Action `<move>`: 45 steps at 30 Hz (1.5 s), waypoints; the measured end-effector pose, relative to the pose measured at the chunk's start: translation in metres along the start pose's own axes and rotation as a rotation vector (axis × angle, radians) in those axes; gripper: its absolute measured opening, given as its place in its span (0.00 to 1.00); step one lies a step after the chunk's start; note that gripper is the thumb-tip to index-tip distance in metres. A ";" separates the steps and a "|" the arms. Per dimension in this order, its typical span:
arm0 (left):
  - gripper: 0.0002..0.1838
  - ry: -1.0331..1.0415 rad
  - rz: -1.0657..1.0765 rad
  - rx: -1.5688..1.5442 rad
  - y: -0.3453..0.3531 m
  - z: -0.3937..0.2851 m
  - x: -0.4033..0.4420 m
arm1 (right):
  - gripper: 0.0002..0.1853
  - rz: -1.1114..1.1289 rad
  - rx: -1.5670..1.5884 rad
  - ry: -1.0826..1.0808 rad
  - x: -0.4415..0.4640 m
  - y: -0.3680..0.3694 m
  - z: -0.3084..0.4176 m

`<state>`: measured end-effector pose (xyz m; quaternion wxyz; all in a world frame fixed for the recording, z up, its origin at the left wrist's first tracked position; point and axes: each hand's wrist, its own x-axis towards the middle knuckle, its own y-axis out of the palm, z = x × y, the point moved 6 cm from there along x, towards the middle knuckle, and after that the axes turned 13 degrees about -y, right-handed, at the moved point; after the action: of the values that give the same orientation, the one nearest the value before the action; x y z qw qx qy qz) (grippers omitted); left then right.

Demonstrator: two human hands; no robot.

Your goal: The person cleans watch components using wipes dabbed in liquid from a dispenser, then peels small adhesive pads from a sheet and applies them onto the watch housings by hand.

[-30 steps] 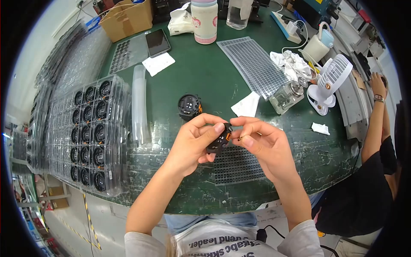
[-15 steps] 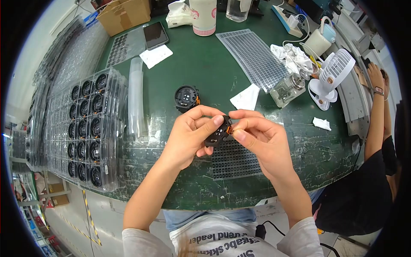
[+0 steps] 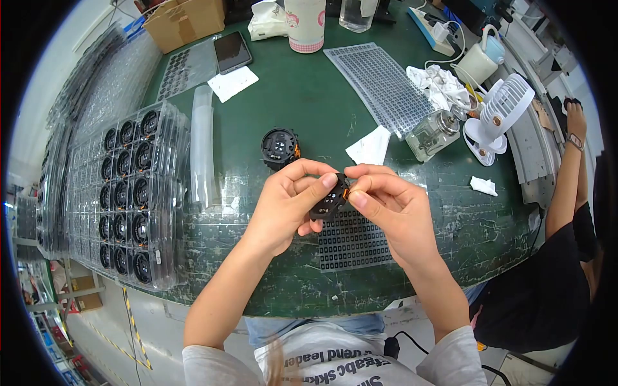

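Note:
A black round watch case [image 3: 329, 201] with an orange piece on its rim is held up, tilted, over the table. My left hand [image 3: 286, 204] is closed round its left side, thumb on top. The thumb and forefinger of my right hand [image 3: 393, 209] pinch the rim by the orange piece; whether a smaller part sits between them cannot be made out. Just beyond my left hand, a second watch case [image 3: 280, 147] lies on the green table. Beneath my hands is a sheet of small black stickers [image 3: 354, 244], partly covered.
Stacked clear trays [image 3: 138, 193] of watch cases stand at left, beside a rolled plastic sheet [image 3: 202, 145]. Further back are a phone [image 3: 232, 53], a cup [image 3: 306, 26] and a sticker sheet [image 3: 380, 83]. A glass jar [image 3: 434, 135] and fan [image 3: 502, 112] stand right. Another person's arm [image 3: 566, 174] is far right.
My hands and the watch case stay almost in place, with only a slight shift of the case. At far right the other person's hand has moved a little.

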<state>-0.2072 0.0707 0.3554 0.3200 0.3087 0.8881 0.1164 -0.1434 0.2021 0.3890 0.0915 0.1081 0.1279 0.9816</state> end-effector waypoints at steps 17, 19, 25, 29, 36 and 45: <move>0.11 0.000 -0.009 -0.009 0.000 -0.002 -0.002 | 0.05 -0.009 0.029 -0.035 -0.001 0.002 0.002; 0.11 0.015 -0.004 0.013 0.001 -0.003 -0.002 | 0.04 -0.013 0.033 -0.016 -0.001 0.002 0.002; 0.09 0.023 -0.041 0.060 0.002 -0.004 -0.004 | 0.04 -0.002 0.040 -0.019 -0.001 0.001 0.004; 0.09 0.019 -0.034 0.056 0.002 -0.005 -0.004 | 0.04 -0.003 0.046 -0.009 -0.001 0.001 0.003; 0.09 0.020 -0.052 0.074 0.002 -0.005 -0.005 | 0.04 0.001 0.037 -0.023 -0.001 0.000 0.003; 0.10 0.018 -0.039 0.069 0.001 -0.006 -0.006 | 0.05 0.008 0.058 -0.011 -0.001 0.000 0.003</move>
<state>-0.2071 0.0681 0.3632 0.3032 0.3012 0.9003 0.0823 -0.1422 0.2030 0.3914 0.0851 0.1167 0.1552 0.9773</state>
